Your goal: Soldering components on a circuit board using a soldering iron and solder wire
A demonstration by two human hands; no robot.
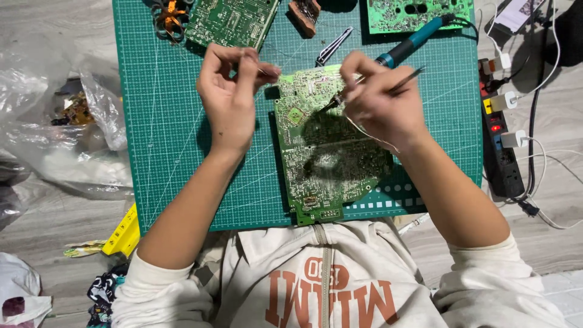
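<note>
Fingers (364, 82) angle soldering iron (405, 47) down-left onto board (328, 146).

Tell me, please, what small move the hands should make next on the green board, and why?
Probably feed the thin wire from the left hand toward the soldering iron: the right hand already rests its tip on the circuit board, and the wire seems short of it.
</note>
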